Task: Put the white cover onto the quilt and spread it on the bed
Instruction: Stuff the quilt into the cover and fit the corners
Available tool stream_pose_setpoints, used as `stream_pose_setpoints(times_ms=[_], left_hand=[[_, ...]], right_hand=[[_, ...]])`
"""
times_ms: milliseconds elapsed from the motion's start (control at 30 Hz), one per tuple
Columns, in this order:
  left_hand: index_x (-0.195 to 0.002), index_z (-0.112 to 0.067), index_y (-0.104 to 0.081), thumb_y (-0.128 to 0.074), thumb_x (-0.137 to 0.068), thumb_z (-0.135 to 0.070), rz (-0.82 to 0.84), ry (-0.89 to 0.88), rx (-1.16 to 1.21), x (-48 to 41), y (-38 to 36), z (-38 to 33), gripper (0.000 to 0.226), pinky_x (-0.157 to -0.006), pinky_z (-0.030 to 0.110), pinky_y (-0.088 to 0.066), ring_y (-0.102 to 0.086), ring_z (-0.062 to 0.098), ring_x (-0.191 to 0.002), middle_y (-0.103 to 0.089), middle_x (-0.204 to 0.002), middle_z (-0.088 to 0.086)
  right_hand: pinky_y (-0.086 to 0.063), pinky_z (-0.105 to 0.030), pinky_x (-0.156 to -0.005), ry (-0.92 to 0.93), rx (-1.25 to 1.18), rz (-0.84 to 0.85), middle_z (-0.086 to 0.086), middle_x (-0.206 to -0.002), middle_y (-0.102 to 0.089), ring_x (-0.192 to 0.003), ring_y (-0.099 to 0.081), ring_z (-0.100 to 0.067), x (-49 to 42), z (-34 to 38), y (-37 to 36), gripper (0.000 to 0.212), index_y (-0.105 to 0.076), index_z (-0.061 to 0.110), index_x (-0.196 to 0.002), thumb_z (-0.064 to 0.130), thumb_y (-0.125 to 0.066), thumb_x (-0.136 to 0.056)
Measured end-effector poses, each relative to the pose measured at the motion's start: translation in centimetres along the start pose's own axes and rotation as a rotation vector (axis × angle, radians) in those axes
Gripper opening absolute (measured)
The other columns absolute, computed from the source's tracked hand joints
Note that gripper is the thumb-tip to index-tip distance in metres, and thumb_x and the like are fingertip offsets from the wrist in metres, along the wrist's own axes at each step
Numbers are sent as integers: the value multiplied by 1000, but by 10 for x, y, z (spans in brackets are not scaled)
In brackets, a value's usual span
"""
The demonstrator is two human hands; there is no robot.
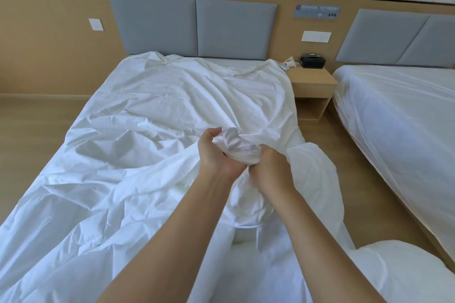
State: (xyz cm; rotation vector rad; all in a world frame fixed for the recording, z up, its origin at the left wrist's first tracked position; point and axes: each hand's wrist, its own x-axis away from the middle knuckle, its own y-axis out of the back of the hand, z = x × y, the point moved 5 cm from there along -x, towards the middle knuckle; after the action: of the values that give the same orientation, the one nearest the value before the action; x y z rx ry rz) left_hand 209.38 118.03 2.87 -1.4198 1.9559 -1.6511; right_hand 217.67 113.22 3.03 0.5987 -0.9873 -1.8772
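A single bed (pixel 221 60) fills the middle of the view, its length running away from the viewer toward a grey padded headboard (pixel 197 27) on a wood-panelled wall. Over nearly the whole bed lies the white cover (pixel 152 110), crumpled and creased. Its long axis follows the bed's, with its far edge bunched against the headboard and its near end spilling toward the viewer. To the right, across a strip of wooden floor (pixel 327 170), stands a second bed (pixel 398 115) dressed in white. Between the two beds is a small wooden nightstand (pixel 312 81) with a black box (pixel 312 61) on top. At the near right edge of the first bed, a puffy white bundle (pixel 248 194) hangs below the hands; whether it is quilt or cover cannot be told. Both bare forearms reach forward from the bottom of the view and meet above that bundle. The left hand (pixel 214 155) and the right hand (pixel 270 167), fingers curled, grip a gathered wad of white fabric (pixel 236 146) between them, knuckles nearly touching.
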Motion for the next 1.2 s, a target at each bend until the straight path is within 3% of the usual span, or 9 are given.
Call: stream_pose_setpoints(times_ms=[200,367,500,667,767,867,967,1067,1200], left_hand=[[-109,-1,-61,-63,-82,-30,67,4,-302,-6,22,22,40,-103,41,-43,-62,32,-107,-65,-106,18],[-87,-8,-66,-74,-70,-27,-44,107,-384,-30,40,46,27,-87,30,-44,-61,20,-85,-64,-79,4],[-89,-1,-62,-56,-91,-10,-247,54,-556,-38,45,59,11,-70,24,-46,-59,18,-79,-60,-81,7],[-50,-6,-52,-34,-98,-9,-303,-9,-357,-20,41,67,51,-58,20,-40,-53,13,-53,-47,-55,5],[-74,-5,-56,-49,-92,-22,-230,-72,-22,4,35,76,26,-77,33,-44,-56,23,-74,-52,-73,9],[-107,-2,-57,-64,-85,-30,-110,-45,-79,25,22,93,37,-84,38,-52,-64,30,-83,-64,-92,17],[-92,-2,-57,-61,-88,-13,-159,31,-299,35,16,116,12,-76,31,-53,-65,22,-68,-66,-70,10],[-80,-9,-55,-58,-90,-14,-207,5,-382,38,3,131,11,-83,28,-47,-59,19,-76,-55,-75,2],[-87,-4,-57,-54,-93,-15,-228,-174,-232,34,-13,138,14,-79,33,-48,-60,21,-78,-59,-81,8]], right_hand=[[-43,-35,-77,173,68,-94,-14,-99,-52,-92,-50,-29,-4,-14,7,8,-57,-1,-88,3,-52,-84],[-38,-29,-63,238,348,159,-3,-79,-58,-79,-60,-23,-9,-36,-30,12,-56,12,-86,17,-45,-89],[-39,-28,-61,148,340,245,0,-77,-54,-70,-53,-21,-8,-67,-39,13,-52,12,-97,20,-42,-91],[-33,-28,-56,28,247,205,3,-69,-40,-66,-45,-20,4,-70,-28,11,-37,13,-92,14,-48,-89],[-27,-28,-50,119,280,121,3,-66,-38,-67,-45,-22,18,-61,-8,7,-37,11,-88,7,-43,-88],[-31,-29,-58,201,298,-25,-1,-75,-48,-70,-45,-22,42,-60,21,6,-44,10,-89,5,-40,-90],[-34,-31,-61,220,334,-68,-9,-90,-60,-78,-56,-27,64,-69,42,16,-49,5,-105,7,-39,-92],[-34,-32,-61,286,291,-3,-10,-90,-60,-83,-60,-29,78,-83,54,20,-46,4,-111,10,-41,-93],[-42,-30,-61,331,-155,246,2,-80,-54,-74,-55,-20,70,-111,70,20,-47,13,-103,25,-55,-89]])
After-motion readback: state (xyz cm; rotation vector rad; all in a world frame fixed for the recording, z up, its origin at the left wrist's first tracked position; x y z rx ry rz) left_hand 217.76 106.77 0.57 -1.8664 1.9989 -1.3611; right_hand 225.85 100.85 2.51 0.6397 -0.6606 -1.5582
